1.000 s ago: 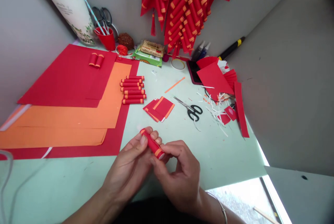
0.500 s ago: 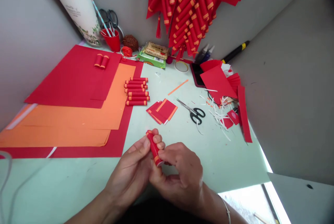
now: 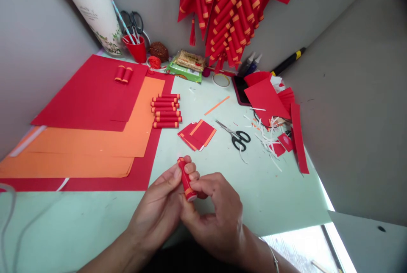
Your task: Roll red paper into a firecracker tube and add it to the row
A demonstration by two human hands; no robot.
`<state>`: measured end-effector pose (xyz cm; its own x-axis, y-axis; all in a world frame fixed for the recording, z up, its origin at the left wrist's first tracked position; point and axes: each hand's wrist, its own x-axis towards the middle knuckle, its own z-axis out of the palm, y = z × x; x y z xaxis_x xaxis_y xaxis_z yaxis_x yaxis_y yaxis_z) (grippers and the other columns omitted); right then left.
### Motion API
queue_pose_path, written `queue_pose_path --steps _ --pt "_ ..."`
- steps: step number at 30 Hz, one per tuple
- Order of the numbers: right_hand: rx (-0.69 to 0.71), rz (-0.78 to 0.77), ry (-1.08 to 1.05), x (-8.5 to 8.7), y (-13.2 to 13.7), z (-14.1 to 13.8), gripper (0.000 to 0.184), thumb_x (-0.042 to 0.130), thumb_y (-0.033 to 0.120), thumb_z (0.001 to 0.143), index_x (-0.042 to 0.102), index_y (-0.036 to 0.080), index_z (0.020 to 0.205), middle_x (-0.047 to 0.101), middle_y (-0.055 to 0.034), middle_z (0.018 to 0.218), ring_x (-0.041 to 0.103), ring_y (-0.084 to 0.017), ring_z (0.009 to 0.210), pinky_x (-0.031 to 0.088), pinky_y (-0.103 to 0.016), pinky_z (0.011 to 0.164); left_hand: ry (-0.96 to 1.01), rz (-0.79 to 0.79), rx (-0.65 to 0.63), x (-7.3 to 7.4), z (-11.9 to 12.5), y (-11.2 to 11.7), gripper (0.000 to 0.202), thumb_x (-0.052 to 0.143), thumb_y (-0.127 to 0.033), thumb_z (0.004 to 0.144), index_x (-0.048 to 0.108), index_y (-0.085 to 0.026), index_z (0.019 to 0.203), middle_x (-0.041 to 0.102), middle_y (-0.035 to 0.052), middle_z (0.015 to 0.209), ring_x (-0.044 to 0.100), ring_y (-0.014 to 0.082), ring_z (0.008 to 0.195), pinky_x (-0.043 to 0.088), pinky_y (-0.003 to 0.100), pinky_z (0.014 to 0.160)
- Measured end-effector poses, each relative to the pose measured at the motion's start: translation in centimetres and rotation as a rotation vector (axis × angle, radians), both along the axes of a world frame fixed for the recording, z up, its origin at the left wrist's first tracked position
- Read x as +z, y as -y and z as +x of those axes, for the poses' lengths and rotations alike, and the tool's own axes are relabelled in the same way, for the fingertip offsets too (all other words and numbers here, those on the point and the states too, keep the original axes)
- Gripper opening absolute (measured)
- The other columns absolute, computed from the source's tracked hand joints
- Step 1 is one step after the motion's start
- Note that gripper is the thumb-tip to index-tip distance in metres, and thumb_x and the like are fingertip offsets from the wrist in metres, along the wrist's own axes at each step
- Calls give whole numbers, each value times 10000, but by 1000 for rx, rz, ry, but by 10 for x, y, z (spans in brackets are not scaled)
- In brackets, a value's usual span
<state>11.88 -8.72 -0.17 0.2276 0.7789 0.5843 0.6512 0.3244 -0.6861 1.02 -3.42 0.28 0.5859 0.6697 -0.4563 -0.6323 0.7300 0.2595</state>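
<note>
Between my two hands is a red paper roll [image 3: 185, 178] with an orange band at each end, tilted with its far end leaning left. My left hand [image 3: 162, 203] is closed around its upper part, thumb on the left side and fingers on the right. The thumb and fingers of my right hand [image 3: 216, 209] pinch its lower end. Just beyond lie several flat red paper pieces with orange strips [image 3: 199, 134]. Farther left, several finished rolls [image 3: 167, 111] lie in a stacked row, and black-handled scissors [image 3: 237, 137] rest to the right.
Red sheets [image 3: 92, 95] and orange sheets [image 3: 95, 143] cover the table's left. A white cup [image 3: 95, 14] and a red cup [image 3: 136, 48] stand behind. White paper scraps [image 3: 269, 141] and a phone [image 3: 240, 90] lie right. Hanging rolls [image 3: 227, 14] are on the wall.
Both hands and the roll have shifted very slightly left. The roll has turned a little in the fingers. The things on the table have stayed in place.
</note>
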Motion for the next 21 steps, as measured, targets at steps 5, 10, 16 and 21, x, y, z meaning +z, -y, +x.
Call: queue_pose_path --steps 5,10,16,21 --pt "-5 0 6 -8 1 4 278 674 93 758 572 236 974 676 -25 739 663 -188 626 578 -301 548 -78 35 38 -2 3 1 115 694 -123 861 704 -145 973 685 33 850 683 132 800 595 226 776" --pt "-28 -35 -85 -14 3 7 179 658 162 789 586 234 937 643 -6 716 627 -154 567 548 -271 514 -155 52 51 -4 5 3 112 702 -125 855 695 -170 957 689 37 856 680 144 828 578 239 796" --pt "-33 -165 -341 -19 5 6 154 626 155 776 578 231 901 641 5 759 615 -135 600 543 -253 555 -237 136 61 -6 2 6 112 764 -158 805 696 -188 889 689 26 869 676 170 826 549 290 826" --pt "34 -301 -527 -29 8 10 122 613 157 807 548 231 879 587 34 730 533 -114 570 483 -225 531 -344 223 66 -6 1 5 113 806 -194 763 712 -181 824 718 44 915 675 198 878 517 319 876"
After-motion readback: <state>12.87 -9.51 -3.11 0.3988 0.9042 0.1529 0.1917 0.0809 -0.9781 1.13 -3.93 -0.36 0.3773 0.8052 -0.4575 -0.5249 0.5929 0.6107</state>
